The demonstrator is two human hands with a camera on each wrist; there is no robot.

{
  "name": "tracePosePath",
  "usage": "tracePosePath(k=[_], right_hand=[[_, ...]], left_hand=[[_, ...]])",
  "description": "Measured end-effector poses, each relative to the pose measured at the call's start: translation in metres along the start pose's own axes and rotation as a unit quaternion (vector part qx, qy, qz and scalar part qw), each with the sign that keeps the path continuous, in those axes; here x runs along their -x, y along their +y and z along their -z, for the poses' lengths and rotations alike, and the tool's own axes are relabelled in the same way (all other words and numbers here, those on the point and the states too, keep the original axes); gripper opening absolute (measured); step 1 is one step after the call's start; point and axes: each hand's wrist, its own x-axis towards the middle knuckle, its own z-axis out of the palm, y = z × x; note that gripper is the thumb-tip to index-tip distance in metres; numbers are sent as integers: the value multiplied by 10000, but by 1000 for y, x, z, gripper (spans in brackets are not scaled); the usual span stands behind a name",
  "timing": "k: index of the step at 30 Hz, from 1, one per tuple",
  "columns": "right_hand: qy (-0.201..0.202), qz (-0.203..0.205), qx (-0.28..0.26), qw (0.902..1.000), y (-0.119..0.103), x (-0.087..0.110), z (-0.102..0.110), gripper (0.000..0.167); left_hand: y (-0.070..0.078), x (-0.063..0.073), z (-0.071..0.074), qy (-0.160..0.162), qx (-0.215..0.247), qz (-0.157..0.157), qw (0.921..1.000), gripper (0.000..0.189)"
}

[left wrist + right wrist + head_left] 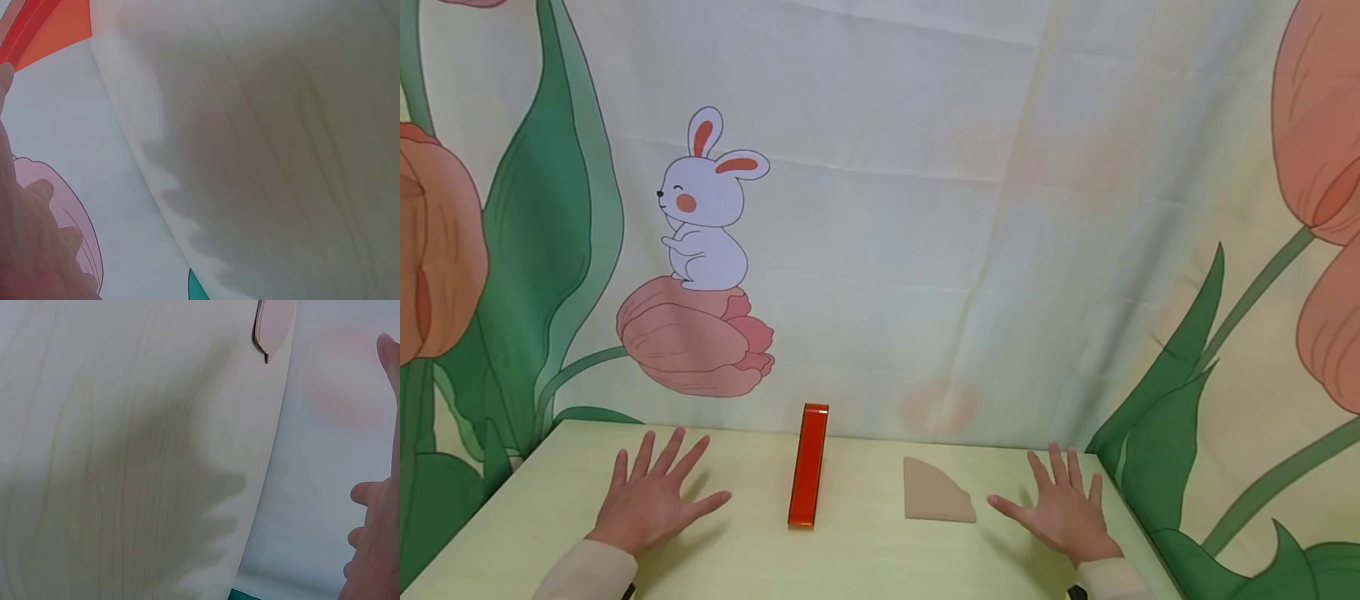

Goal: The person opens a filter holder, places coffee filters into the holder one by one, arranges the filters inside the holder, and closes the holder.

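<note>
My left hand [651,497] is held over the left part of the table with its fingers spread straight, and its shadow falls on the surface. To its right lies a long, narrow, glossy red bar-shaped thing [808,467]; its end [56,40] shows at the top left in the left wrist view. Right of centre is a flat beige quarter-circle piece [934,493], whose thin layered edge [275,328] appears in the right wrist view. Just right of that piece, my right hand [1063,508] hovers with spread fingers. Neither hand touches anything.
The pale wood-grain table [865,558] ends against a hanging cloth [880,250] printed with tulips and a rabbit. The cloth closes off the back and both sides. Cream sleeves [591,571] cover both forearms.
</note>
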Motion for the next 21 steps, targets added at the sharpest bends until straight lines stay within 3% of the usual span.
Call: tracePosePath(k=[13, 21], right_hand=[[61, 70, -95, 9999, -4, -3, -5, 116], [-236, -34, -373, 9990, -18, -5, -11, 116]], left_hand=[[4, -1, -1, 120, 44, -153, 9998, 100], [6, -4, -3, 222, 95, -331, 9992, 95]])
